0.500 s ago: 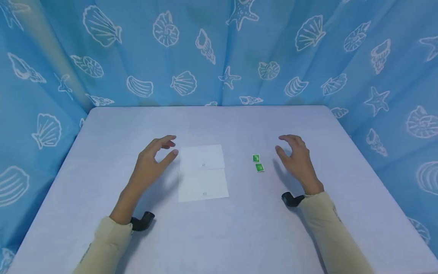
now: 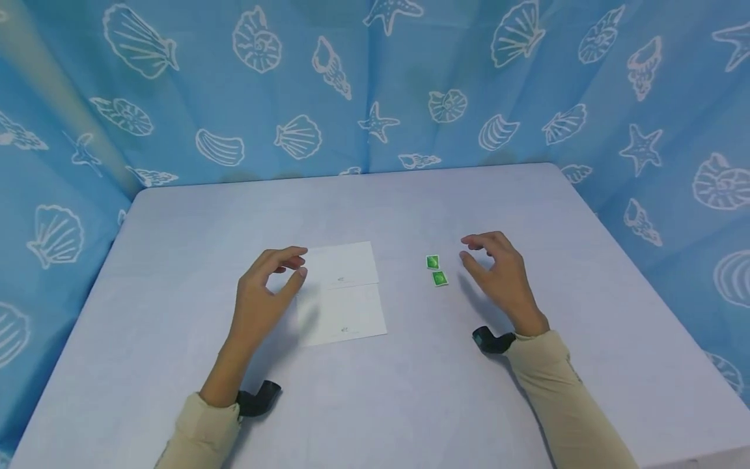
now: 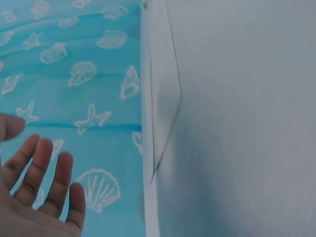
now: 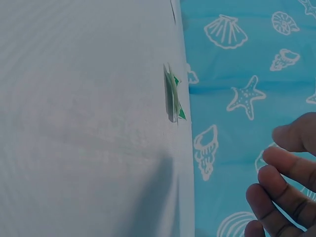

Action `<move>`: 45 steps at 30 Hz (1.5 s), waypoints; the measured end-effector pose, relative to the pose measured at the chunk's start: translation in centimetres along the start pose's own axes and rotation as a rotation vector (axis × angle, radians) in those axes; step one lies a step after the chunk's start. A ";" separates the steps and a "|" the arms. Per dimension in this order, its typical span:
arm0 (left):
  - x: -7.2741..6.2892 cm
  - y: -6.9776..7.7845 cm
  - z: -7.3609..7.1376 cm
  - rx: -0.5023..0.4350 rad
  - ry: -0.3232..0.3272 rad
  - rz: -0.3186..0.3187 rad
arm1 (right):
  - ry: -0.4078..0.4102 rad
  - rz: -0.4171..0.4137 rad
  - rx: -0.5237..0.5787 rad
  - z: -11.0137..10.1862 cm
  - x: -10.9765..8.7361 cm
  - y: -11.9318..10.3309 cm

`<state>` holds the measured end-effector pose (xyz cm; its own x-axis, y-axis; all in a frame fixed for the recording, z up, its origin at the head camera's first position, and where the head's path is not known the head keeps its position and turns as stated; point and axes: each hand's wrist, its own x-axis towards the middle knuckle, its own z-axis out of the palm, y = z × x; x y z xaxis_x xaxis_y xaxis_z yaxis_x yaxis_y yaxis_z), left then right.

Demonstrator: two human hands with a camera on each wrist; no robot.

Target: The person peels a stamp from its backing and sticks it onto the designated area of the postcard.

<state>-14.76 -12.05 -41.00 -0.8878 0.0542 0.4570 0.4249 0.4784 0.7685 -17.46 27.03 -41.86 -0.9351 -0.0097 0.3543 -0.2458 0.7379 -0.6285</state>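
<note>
Two white paper sheets are catching more shadow as my left hand is nearing them; two green squares are lying left of my right hand; both are hovering with loose fingers, grasping nothing.

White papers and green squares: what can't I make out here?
Print on the white papers: too small to read, head view.
Design on the green squares: too small, head view; nearly edge-on, right wrist view.
Papers' left edge: partly hidden by the left hand, head view.
</note>
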 end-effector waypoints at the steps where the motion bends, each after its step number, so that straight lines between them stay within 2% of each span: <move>1: -0.1 -0.1 0.1 -0.003 0.015 0.002 | -0.005 -0.001 0.002 0.0 -0.1 0.1; 4: -0.3 -0.1 0.5 -0.027 0.032 0.011 | -0.008 -0.014 -0.002 0.0 -0.5 0.4; 10: -0.5 0.2 1.1 -0.065 0.014 0.010 | -0.020 -0.075 0.018 -0.1 -1.0 1.0; 19: -1.0 0.4 1.6 -0.075 -0.014 -0.028 | -0.065 -0.101 0.016 0.1 -1.6 1.4; 25: -1.0 0.7 1.8 -0.103 -0.027 -0.009 | -0.087 -0.132 0.027 0.4 -1.7 1.6; 30: -1.1 0.6 2.0 -0.139 -0.050 0.004 | -0.110 -0.125 0.032 0.6 -1.9 1.5; 40: -1.6 0.1 2.3 -0.134 -0.064 -0.003 | -0.130 -0.199 0.035 1.1 -1.3 1.5; 45: -1.6 0.6 2.6 -0.161 -0.083 -0.008 | -0.142 -0.240 0.041 1.1 -1.1 1.4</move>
<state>-13.49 -9.56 -42.44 -0.8998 0.1264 0.4176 0.4351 0.3330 0.8366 -17.07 27.29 -43.87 -0.8745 -0.2772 0.3980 -0.4720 0.6753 -0.5667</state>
